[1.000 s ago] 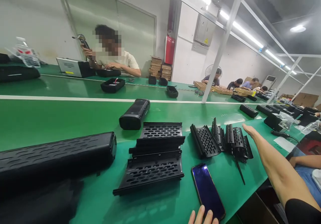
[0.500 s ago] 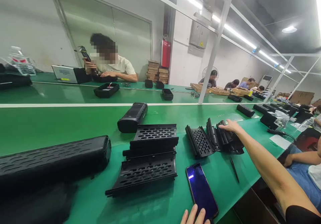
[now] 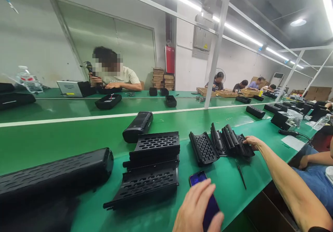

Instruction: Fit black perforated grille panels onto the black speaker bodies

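Left hand (image 3: 197,207) lies flat, fingers spread, on the dark glossy smartphone (image 3: 205,199) at the near edge of the green conveyor table (image 3: 65,135); it covers the phone's lower half, not clamped. Right hand (image 3: 252,142), arm outstretched, rests fingers on the row of upright black perforated plastic grille shells (image 3: 221,145); grip on them cannot be told. Between the hands: a thin black rod (image 3: 241,176). Left of the phone, a stack of flat black slotted panels (image 3: 152,166); behind it a short black speaker body (image 3: 137,126). A long black perforated housing (image 3: 54,176) is cut off at the left edge
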A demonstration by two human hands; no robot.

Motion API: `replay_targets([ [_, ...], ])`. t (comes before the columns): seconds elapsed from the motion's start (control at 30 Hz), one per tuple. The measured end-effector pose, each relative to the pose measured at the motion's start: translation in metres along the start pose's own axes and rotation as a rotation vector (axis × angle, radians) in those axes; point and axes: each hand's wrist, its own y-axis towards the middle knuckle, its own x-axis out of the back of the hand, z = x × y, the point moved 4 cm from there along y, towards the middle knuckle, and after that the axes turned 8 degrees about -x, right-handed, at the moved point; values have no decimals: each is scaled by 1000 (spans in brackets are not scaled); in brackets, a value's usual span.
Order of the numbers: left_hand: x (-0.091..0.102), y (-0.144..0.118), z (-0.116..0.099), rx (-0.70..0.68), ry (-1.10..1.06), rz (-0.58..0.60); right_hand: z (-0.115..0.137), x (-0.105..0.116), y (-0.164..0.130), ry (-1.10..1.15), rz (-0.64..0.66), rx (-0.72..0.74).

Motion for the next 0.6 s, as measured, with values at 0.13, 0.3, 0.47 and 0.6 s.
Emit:
replay_targets([
  [0.13, 1, 104, 25, 198, 11, 204, 3, -2, 9, 123, 36, 51],
  [0.3, -53, 182, 73, 340, 184, 421, 6, -13, 11, 153, 82, 101],
  [0.47, -92, 200, 99, 340, 302, 478, 0, -25, 8, 139, 152, 90],
  [0.6, -100, 201, 104, 299, 357, 498, -5, -22, 6, 185, 242, 21],
])
